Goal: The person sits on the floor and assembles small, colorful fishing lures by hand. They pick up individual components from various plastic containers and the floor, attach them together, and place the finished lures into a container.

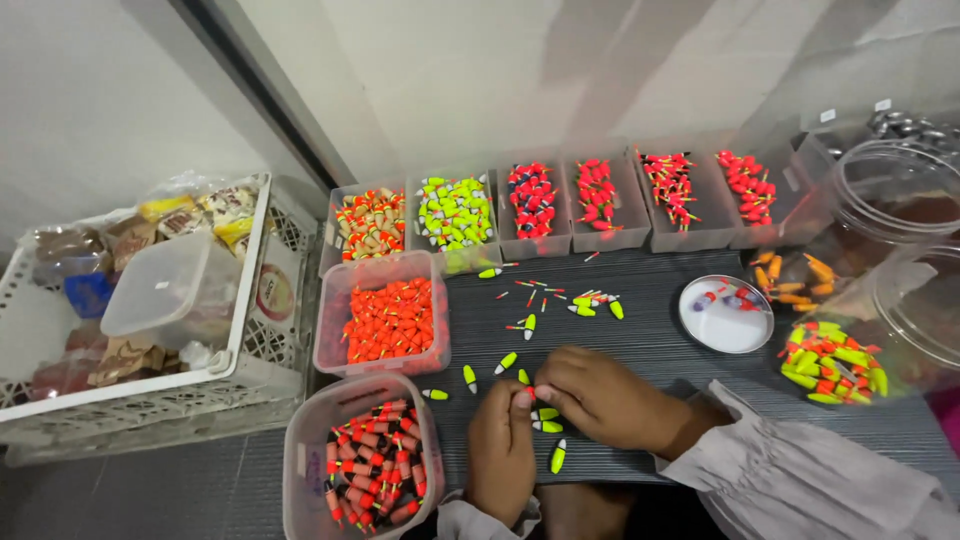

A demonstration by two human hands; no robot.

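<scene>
Left hand point(500, 450), right hand point(600, 395) pinching small float point(524, 392) over dark mat point(640, 340).

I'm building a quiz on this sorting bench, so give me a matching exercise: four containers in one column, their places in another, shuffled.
Things:
1. white crate
2. round white lid
3. tub of orange floats
4. tub of yellow-green floats

Places:
A. in the back row of tubs, second from its left end
B. far left, off the dark mat
C. right of the loose floats on the mat
D. at the mat's left edge, behind the tub of red-and-black floats

Pairs: 1-B, 2-C, 3-D, 4-A
</scene>
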